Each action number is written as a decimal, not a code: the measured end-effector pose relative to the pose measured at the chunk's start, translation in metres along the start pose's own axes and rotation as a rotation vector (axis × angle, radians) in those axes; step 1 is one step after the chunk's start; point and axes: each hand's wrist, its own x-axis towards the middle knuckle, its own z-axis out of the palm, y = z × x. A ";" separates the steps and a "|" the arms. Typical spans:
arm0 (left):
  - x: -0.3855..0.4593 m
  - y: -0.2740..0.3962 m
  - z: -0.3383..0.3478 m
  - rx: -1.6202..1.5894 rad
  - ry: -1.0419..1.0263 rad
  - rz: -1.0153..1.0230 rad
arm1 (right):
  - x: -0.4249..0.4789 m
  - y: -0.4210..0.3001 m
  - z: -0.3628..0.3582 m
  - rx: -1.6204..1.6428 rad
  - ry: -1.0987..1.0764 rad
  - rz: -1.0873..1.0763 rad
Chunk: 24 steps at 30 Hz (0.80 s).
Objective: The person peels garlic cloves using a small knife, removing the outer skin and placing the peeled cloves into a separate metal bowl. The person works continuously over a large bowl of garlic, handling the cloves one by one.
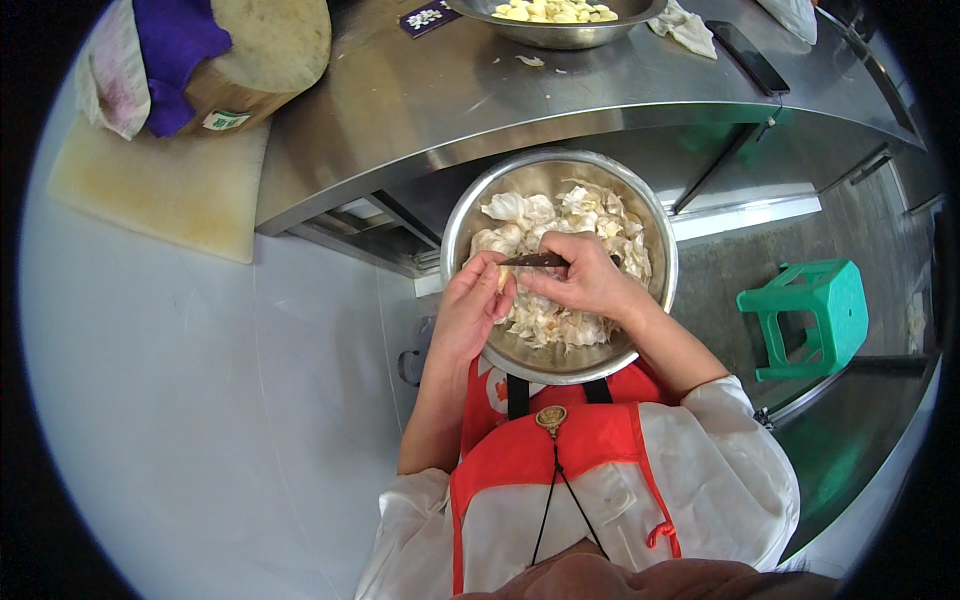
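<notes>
Between the thumb and fingers of my left hand [474, 304] is a garlic clove [502, 279]. My right hand [585, 277] grips a small knife [536, 260], its dark blade pointing left with the tip beside the clove. Both hands are above a round stainless steel bowl [561, 373], which rests against my red apron. Inside it lie garlic bulbs [517, 208] and a heap of loose papery garlic skins [559, 324]. My fingers partly hide the clove and the knife handle.
On the steel counter [390, 112] ahead stand a metal basin [570, 34] of peeled garlic cloves [555, 10], a cloth [684, 30] and a smartphone [746, 58]. A round wooden chopping block [274, 45] and white cutting board [165, 187] are at left. A green plastic stool [814, 319] stands right.
</notes>
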 end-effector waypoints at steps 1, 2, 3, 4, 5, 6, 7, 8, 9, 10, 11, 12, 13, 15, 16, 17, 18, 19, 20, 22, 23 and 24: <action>-0.001 0.001 0.001 0.007 0.004 -0.022 | -0.001 0.000 0.000 0.021 0.004 0.021; 0.000 0.001 0.000 -0.028 -0.065 -0.022 | -0.001 0.000 0.000 0.041 0.008 0.043; 0.001 0.000 -0.002 -0.063 -0.133 -0.021 | -0.002 0.000 0.000 0.038 0.002 0.038; 0.001 0.000 -0.004 -0.098 -0.201 -0.021 | -0.002 0.000 -0.001 0.035 -0.003 0.034; 0.003 -0.002 -0.008 -0.102 -0.215 -0.027 | -0.002 0.000 -0.002 0.032 -0.008 0.030; 0.006 -0.005 -0.013 -0.107 -0.227 -0.034 | -0.001 -0.003 -0.003 0.003 -0.031 0.015; 0.007 -0.006 -0.015 -0.111 -0.240 -0.041 | 0.001 -0.009 -0.005 -0.025 -0.055 0.000; 0.007 -0.006 -0.017 -0.055 -0.207 -0.048 | 0.003 -0.012 -0.007 -0.053 -0.078 -0.014; 0.007 -0.006 -0.016 0.000 -0.177 -0.055 | 0.003 -0.010 -0.006 -0.057 -0.088 -0.027; 0.006 -0.005 -0.015 0.055 -0.147 -0.062 | 0.003 -0.007 -0.005 -0.060 -0.097 -0.039; 0.006 -0.004 -0.015 0.088 -0.167 -0.068 | 0.003 -0.005 -0.004 -0.063 -0.108 -0.052; 0.007 -0.002 -0.015 0.121 -0.185 -0.071 | 0.003 -0.004 -0.004 -0.055 -0.124 -0.040; 0.007 0.000 -0.015 0.154 -0.203 -0.075 | 0.003 -0.004 -0.004 -0.047 -0.141 -0.027; 0.007 0.003 -0.012 0.218 -0.210 -0.079 | 0.003 -0.002 -0.003 -0.032 -0.162 -0.019; 0.007 0.005 -0.011 0.250 -0.213 -0.080 | 0.003 0.000 -0.002 -0.026 -0.166 -0.024; 0.007 0.007 -0.011 0.291 -0.220 -0.074 | 0.003 0.001 -0.002 -0.020 -0.170 -0.028; 0.007 0.008 -0.011 0.330 -0.227 -0.067 | 0.003 0.001 -0.002 -0.031 -0.172 -0.039; 0.008 0.010 -0.012 0.370 -0.234 -0.060 | 0.003 0.001 -0.002 -0.042 -0.175 -0.050; 0.009 0.012 -0.013 0.403 -0.251 -0.052 | 0.003 0.001 -0.002 -0.053 -0.178 -0.061; 0.009 0.015 -0.015 0.470 -0.282 -0.038 | 0.004 -0.001 -0.004 -0.052 -0.226 -0.045; 0.008 0.016 -0.012 0.461 -0.265 -0.042 | 0.004 -0.002 -0.004 -0.051 -0.250 -0.037; 0.008 0.018 -0.007 0.452 -0.251 -0.045 | 0.003 0.002 -0.002 -0.035 -0.238 -0.057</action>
